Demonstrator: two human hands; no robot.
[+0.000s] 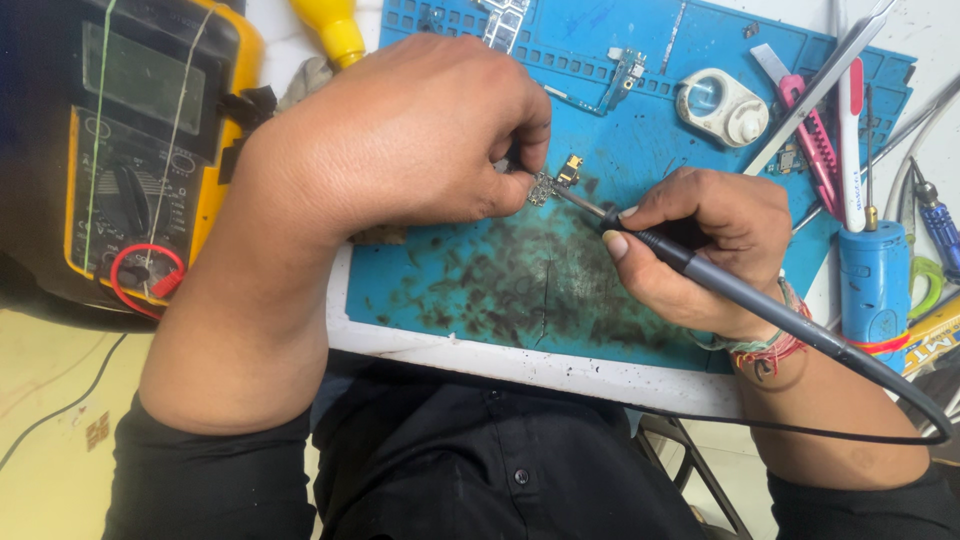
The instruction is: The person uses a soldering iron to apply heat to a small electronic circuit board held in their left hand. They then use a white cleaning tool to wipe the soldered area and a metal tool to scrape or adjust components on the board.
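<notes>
Nearest to the person, the right hand [700, 245] is closed around a dark soldering iron [700, 268], held like a pen, with its cable trailing back past the wrist, where coloured thread bands [768, 348] sit. The iron's thin metal tip runs up and to the left from the fingers and meets a small circuit board [545, 186].

That board is pinched between the thumb and fingertips of the left hand [400, 135], which is curled shut on it; the rest of the board is hidden behind those fingers. A small gold-coloured part [572, 168] sits just beside the board, on the side away from the person.

Both hands work over a blue work mat [450, 280], badly blackened with scorch marks under and between them.

Out beyond the left hand's wrist stands a yellow multimeter [130, 140] with a red lead coiled at its lower edge. Past the left knuckles lies another bare board [625, 68], and a yellow bottle tip [335, 30] pokes in.

Beyond the right hand rests a white round tool [722, 105], a pink cutter [812, 140] and long tweezers [820, 85]. To the outside of the right hand is a blue holder [873, 285], with screwdrivers [935, 215] lying just past it.
</notes>
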